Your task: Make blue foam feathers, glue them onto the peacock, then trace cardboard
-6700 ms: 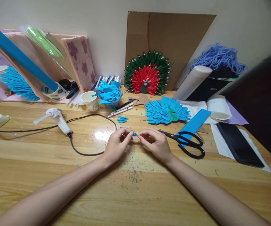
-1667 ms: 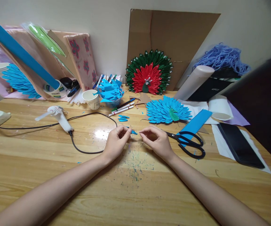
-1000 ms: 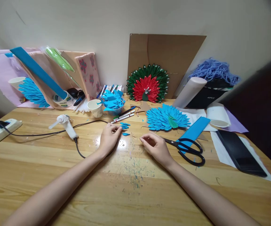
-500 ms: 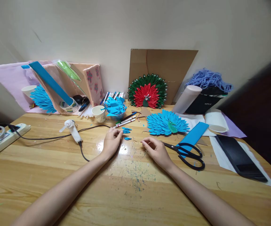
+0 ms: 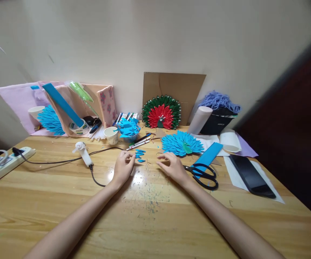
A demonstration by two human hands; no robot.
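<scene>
Small, pointed blue petals (image 5: pixel 141 160), seemingly fabric, lie just right of the bare left hand (image 5: pixel 123 166), whose grip I cannot tell; the bare right hand (image 5: pixel 172 167) is spread, holding nothing visible. Likely a pause; lifting any petal calls for a fine pinch.

Both arms (image 5: pixel 76 217) reach fwd; L grip (image 5: pixel 123 167) loosely curled, R grip (image 5: pixel 172 166) bent w/ gap at tips.

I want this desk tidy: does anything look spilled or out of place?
Yes: dark and bluish specks dot the wooden tabletop between the left hand and right hand, standing out against the cleaner wood. Whether stains or scraps is unclear.
</scene>
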